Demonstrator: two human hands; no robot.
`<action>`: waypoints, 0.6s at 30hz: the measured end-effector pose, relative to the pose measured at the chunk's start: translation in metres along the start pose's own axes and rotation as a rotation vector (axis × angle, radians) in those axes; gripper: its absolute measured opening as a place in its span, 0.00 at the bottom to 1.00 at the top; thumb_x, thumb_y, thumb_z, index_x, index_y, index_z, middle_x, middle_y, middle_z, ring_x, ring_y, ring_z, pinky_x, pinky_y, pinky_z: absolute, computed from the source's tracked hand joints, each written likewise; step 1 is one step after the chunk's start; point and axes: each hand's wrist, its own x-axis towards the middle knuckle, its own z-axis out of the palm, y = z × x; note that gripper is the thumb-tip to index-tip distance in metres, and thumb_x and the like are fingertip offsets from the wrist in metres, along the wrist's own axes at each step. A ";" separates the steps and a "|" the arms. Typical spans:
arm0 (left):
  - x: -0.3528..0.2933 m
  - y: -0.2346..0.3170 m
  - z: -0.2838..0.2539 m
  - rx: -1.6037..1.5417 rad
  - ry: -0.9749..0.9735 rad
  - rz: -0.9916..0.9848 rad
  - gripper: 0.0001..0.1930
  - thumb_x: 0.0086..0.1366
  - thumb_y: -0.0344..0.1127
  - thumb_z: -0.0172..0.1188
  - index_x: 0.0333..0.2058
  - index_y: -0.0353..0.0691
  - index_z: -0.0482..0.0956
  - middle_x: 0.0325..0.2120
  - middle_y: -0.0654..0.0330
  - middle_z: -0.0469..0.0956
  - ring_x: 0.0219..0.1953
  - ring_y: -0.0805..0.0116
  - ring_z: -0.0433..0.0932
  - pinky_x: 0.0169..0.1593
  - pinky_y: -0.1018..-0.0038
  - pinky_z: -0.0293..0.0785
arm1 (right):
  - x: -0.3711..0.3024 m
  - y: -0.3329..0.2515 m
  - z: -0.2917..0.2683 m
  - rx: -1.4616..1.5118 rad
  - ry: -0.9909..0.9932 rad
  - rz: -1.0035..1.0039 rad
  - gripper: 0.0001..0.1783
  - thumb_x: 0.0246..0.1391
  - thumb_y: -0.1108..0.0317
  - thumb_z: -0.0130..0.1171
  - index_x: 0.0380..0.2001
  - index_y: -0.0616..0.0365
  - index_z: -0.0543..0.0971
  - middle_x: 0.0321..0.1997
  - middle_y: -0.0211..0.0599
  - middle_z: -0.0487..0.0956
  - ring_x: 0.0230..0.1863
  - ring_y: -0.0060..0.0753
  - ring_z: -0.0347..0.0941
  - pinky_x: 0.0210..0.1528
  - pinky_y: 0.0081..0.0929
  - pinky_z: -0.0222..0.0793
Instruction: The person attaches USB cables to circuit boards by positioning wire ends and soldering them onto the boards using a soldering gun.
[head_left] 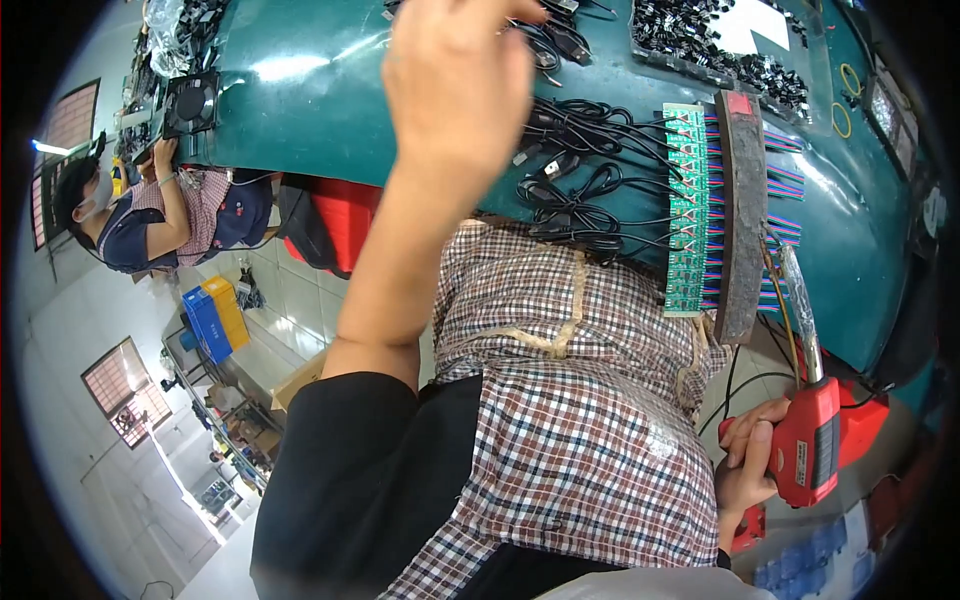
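Note:
My left hand (455, 75) is raised over the teal table near black cables at the far edge of view. Its fingertips are cut off and blurred, so their grip cannot be told. At the lower right, my right hand (750, 455) is closed around a red soldering gun (808, 440), whose metal nozzle and solder wire point up toward the table. Beyond the nozzle lies a strip of green circuit boards (686, 210). Black USB cables (585, 205) run to its left side; multicoloured wires (785, 190) emerge on the right from under a long dark bar (742, 220).
A clear tray (715, 70) of small black parts stands at the back right. More black cables (565, 45) lie near my left hand. A co-worker (150, 215) sits at the far left beside a small black fan (190, 104). Blue and yellow bins (215, 320) stand on the floor.

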 end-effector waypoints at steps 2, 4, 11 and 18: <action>0.003 -0.021 0.005 -0.047 0.027 -0.125 0.07 0.50 0.22 0.64 0.29 0.39 0.80 0.29 0.56 0.74 0.34 0.56 0.76 0.39 0.65 0.72 | 0.002 0.000 -0.001 0.000 -0.026 -0.025 0.06 0.61 0.77 0.49 0.41 0.65 0.69 0.25 0.35 0.67 0.15 0.16 0.54 0.21 0.18 0.56; 0.005 -0.033 0.011 -0.054 0.054 -0.057 0.07 0.49 0.22 0.65 0.29 0.39 0.80 0.29 0.56 0.74 0.34 0.56 0.76 0.39 0.65 0.72 | 0.002 -0.001 -0.002 0.004 -0.058 -0.021 0.07 0.60 0.77 0.49 0.41 0.65 0.69 0.25 0.34 0.67 0.15 0.16 0.54 0.21 0.18 0.57; 0.016 -0.049 0.011 -0.689 0.277 -0.427 0.02 0.61 0.24 0.65 0.32 0.37 0.82 0.33 0.63 0.80 0.33 0.74 0.76 0.37 0.79 0.72 | 0.003 -0.005 0.000 -0.036 -0.086 -0.060 0.06 0.60 0.76 0.50 0.40 0.65 0.68 0.23 0.32 0.65 0.15 0.16 0.55 0.22 0.19 0.57; 0.048 -0.050 -0.017 -0.720 0.643 -0.181 0.10 0.69 0.32 0.60 0.46 0.34 0.78 0.33 0.62 0.81 0.34 0.76 0.80 0.41 0.82 0.79 | 0.011 -0.008 0.008 -0.018 -0.107 -0.031 0.09 0.61 0.71 0.52 0.40 0.64 0.68 0.22 0.29 0.64 0.15 0.15 0.53 0.22 0.19 0.58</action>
